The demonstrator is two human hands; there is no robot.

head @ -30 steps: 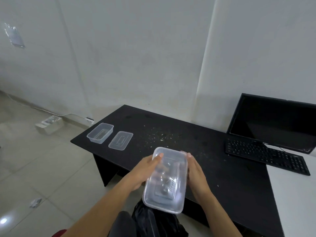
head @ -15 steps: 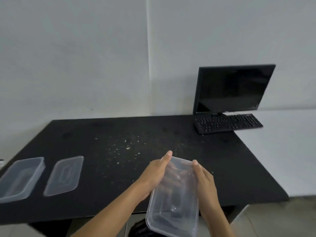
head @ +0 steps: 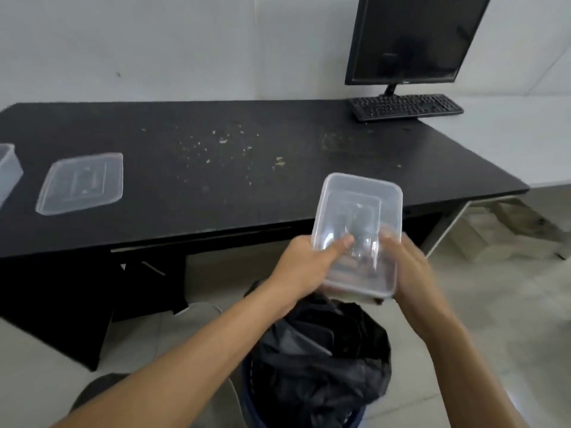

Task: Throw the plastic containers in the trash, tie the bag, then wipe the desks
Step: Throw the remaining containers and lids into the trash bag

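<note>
Both hands hold a clear plastic container (head: 361,211) in the air above the black trash bag (head: 321,359) that lines a bin on the floor. My left hand (head: 304,267) grips its near left edge, thumb on top. My right hand (head: 408,267) grips the near right edge. On the black desk (head: 216,186) lie a clear lid (head: 82,182) at the left and part of another clear container (head: 7,168) at the left frame edge. Crumbs (head: 222,143) are scattered over the middle of the desk.
A black monitor (head: 414,38) and keyboard (head: 404,107) stand at the desk's far right corner. A white desk (head: 525,140) adjoins on the right. Grey tiled floor surrounds the bin, and a white wall runs behind the desks.
The view has dropped and swung right. Both hands have drawn the container back off the desk edge to a spot over the trash bag, which now shows in full.
</note>
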